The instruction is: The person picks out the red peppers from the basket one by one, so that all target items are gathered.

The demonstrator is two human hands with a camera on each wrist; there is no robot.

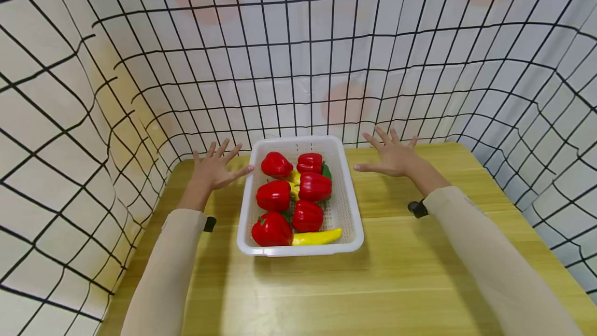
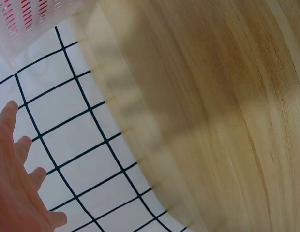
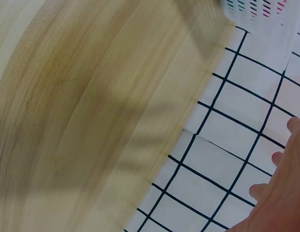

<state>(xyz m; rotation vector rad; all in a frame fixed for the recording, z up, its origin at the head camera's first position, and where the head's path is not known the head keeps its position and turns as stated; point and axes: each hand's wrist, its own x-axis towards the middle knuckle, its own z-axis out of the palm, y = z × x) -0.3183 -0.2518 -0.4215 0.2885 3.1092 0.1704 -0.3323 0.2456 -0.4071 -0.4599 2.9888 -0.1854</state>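
Note:
A white plastic basket [image 1: 347,211] stands mid-table, holding several red bell peppers [image 1: 273,195]. A long yellow pepper [image 1: 317,237] lies along its near side, and more yellow shows between the red ones. Some green [image 1: 326,171] peeks out at the right of the pile. To the basket's left, my left hand [image 1: 214,170] is raised with fingers spread, its thumb tip overlapping the rim in the head view. My right hand [image 1: 394,157] is spread the same way on the right side, apart from the basket. Neither hand holds anything.
The wooden table [image 1: 298,294] has black wire grid panels [image 1: 308,45] along its back and both sides, with pale cloth behind them. Dark straps with small black pieces [image 1: 418,208] sit at both wrists, by the beige sleeves [image 1: 485,242].

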